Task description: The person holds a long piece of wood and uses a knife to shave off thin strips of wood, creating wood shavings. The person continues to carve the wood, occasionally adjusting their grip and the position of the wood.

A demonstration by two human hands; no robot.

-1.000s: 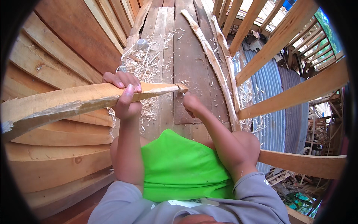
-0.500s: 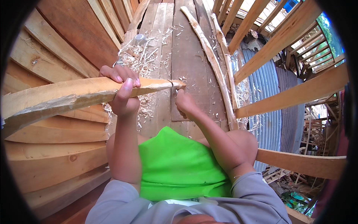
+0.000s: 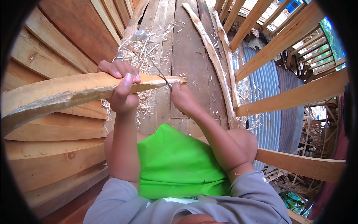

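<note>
Plainly, our left hand is clamped around the timber, which runs from the left edge of the view across in front of us, above the plank floor. Our right hand is closed on the knife, whose thin blade crosses the timber just short of its tapered tip. Beyond, we see shavings beside a container, and two poles farther right.

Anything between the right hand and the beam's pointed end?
Only the knife, held in the right hand and lying across the beam near that end. The left hand grips farther back, clear of it.
</note>
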